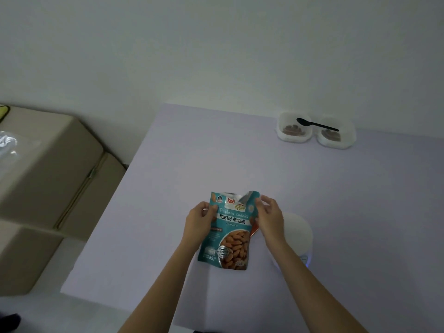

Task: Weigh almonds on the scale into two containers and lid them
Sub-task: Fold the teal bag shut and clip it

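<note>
A teal pouch of roasted almonds (230, 233) is held up over the middle of the table. My left hand (199, 223) grips its left edge. My right hand (268, 216) pinches its upper right corner, where the top is folded over. Just right of the pouch, partly behind my right forearm, sits a white round scale (298, 233) with a blue-lit display at its near edge. At the far right of the table stand two clear containers, the left one (294, 127) and the right one (336, 133), each with some almonds inside. A black spoon (317, 124) lies across their tops.
The table (168, 188) has a pale lilac top and stands against a white wall. To the left are beige cushions (48, 169) with a clear plastic bag (7, 145) on them. A dark object (9, 319) lies on the floor at the lower left.
</note>
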